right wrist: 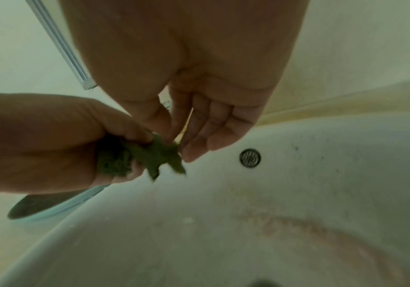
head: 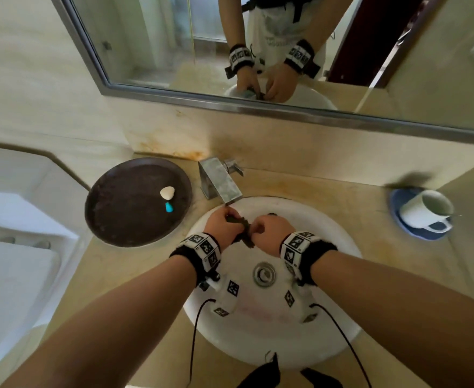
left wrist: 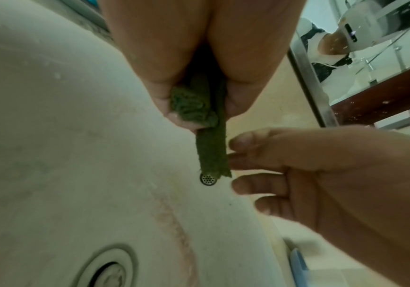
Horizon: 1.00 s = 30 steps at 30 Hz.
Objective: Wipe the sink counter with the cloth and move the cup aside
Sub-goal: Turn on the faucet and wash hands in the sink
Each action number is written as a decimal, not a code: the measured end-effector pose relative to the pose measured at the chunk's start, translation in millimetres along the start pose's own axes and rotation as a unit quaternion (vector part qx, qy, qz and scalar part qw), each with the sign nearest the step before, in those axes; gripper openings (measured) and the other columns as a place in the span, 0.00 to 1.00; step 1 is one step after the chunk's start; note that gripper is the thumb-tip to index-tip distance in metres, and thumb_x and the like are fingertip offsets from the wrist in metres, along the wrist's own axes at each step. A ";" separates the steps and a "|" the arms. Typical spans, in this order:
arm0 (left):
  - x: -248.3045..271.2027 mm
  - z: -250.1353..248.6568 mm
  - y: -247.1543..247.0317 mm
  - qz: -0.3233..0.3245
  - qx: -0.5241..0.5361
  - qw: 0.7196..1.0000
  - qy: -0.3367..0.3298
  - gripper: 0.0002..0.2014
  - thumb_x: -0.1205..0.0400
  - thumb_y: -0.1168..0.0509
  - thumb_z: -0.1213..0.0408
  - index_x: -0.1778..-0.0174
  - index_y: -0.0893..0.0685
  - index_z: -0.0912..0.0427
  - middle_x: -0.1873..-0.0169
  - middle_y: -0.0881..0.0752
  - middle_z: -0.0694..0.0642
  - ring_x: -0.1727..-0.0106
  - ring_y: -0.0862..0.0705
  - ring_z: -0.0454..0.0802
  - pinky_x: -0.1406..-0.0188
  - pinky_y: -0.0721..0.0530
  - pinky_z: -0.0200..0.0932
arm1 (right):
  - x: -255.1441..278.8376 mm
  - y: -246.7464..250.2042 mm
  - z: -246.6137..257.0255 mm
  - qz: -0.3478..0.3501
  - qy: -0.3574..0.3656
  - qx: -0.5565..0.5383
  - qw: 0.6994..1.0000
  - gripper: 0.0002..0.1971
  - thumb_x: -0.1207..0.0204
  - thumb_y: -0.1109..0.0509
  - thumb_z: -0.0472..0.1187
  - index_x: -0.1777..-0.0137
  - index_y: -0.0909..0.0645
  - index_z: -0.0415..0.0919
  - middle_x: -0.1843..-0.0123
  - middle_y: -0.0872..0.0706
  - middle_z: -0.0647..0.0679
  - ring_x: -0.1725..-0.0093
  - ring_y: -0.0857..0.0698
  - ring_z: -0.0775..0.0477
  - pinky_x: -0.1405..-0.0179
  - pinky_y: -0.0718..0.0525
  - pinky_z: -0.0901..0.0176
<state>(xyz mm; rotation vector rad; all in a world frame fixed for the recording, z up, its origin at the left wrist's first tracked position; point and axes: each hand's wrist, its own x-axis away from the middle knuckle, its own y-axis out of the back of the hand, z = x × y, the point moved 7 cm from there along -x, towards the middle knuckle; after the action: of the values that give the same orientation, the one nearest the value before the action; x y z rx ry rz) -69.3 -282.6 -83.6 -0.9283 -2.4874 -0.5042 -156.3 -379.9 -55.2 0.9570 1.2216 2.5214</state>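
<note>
The dark green cloth [head: 242, 231] hangs over the white sink basin [head: 328, 228], near its back rim and just in front of the metal faucet [head: 220, 180]. The left hand [head: 224, 224] has its fingers curled tight round a bunched wad of the cloth, and a twisted strip of it hangs out below the fist, as the left wrist view shows [left wrist: 211, 147]. The right hand [head: 270, 232] is right beside it; in the right wrist view its fingertips [right wrist: 194, 153] touch the loose end of the cloth [right wrist: 164, 155], the fingers only loosely bent, and whether they actually pinch it I cannot tell. Below the hands, the round drain [head: 263, 274] sits at the bottom of the basin, and a small overflow hole [right wrist: 250, 158] shows on the basin wall. The white cup [head: 426, 210] lies tilted on a blue saucer [head: 398, 203] at the counter's far right edge, well apart from the hands. A dark round tray [head: 135, 203] with two small things on it stands at the counter's back left, under the mirror [head: 230, 51].
</note>
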 end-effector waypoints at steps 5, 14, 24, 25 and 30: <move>-14.1 -1.2 4.4 -0.018 -0.044 0.999 -0.004 0.12 0.32 0.28 0.67 0.58 0.22 0.50 0.59 0.14 0.59 0.62 0.12 0.58 0.67 0.10 0.49 | -39.7 44.7 -4.2 -0.091 -0.021 -0.023 0.995 0.12 0.20 0.38 0.48 0.42 0.19 0.46 0.45 0.13 0.46 0.49 0.14 0.43 0.51 0.17 0.55; -37.3 -2.7 7.3 -0.032 -0.024 0.998 -0.055 0.15 0.25 0.27 0.68 0.43 0.18 0.58 0.58 0.14 0.54 0.65 0.15 0.47 0.77 0.21 0.32 | -102.4 63.5 39.0 -0.094 0.017 0.024 0.995 0.15 0.17 0.40 0.46 0.64 0.23 0.43 0.67 0.20 0.47 0.63 0.20 0.40 0.69 0.26 0.59; -48.7 -8.5 0.5 -0.031 -0.048 0.995 -0.085 0.05 0.23 0.31 0.71 0.54 0.19 0.61 0.69 0.18 0.50 0.72 0.19 0.43 0.84 0.26 0.26 | -124.6 73.1 31.3 -0.082 0.004 0.043 0.996 0.15 0.16 0.41 0.43 0.48 0.14 0.36 0.51 0.10 0.40 0.51 0.12 0.38 0.50 0.15 0.53; -49.5 -7.6 0.0 -0.028 -0.042 0.995 -0.083 0.05 0.23 0.31 0.71 0.54 0.18 0.61 0.69 0.18 0.51 0.72 0.20 0.44 0.84 0.26 0.26 | -124.4 73.2 30.7 -0.082 0.005 0.038 0.996 0.15 0.16 0.41 0.43 0.48 0.14 0.36 0.51 0.10 0.40 0.52 0.12 0.38 0.50 0.15 0.52; -49.3 -0.4 -0.3 -0.015 -0.007 0.998 -0.067 0.07 0.24 0.32 0.71 0.51 0.15 0.63 0.70 0.15 0.51 0.76 0.19 0.41 0.81 0.24 0.29 | -114.1 70.3 29.3 -0.101 0.016 -0.002 0.995 0.13 0.16 0.41 0.43 0.43 0.18 0.40 0.52 0.11 0.41 0.54 0.13 0.38 0.52 0.14 0.50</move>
<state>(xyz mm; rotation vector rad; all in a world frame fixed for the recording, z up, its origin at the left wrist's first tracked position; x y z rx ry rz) -35.8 -308.8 -108.6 -0.9607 -2.6249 -0.4844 -41.7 -454.3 -42.7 0.7528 1.2529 2.3894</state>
